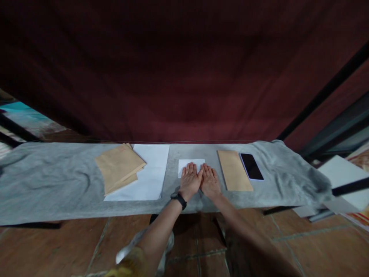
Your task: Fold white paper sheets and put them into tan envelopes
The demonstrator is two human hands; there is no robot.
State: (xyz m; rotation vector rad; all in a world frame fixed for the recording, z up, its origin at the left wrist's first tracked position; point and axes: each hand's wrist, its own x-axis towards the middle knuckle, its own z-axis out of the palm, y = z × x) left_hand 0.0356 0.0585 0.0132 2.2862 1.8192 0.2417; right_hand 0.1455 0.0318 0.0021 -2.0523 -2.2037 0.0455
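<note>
Both my hands lie flat, palms down and side by side, on a small folded white paper (pixel 191 164) in the middle of a table covered with grey cloth (pixel 52 184). My left hand (pixel 190 180), with a black watch on its wrist, has its fingers stretched out over the paper's lower left. Beside it, touching at the thumbs, my right hand (pixel 210 181) covers the paper's lower right. Neither hand grips anything.
Left of my hands lies a stack of white sheets (pixel 151 173) with brown envelopes (pixel 118 166) partly on top. To the right lie one brown envelope (pixel 234 170) and a black phone (pixel 251 166). A dark red curtain (pixel 184 69) hangs behind the table.
</note>
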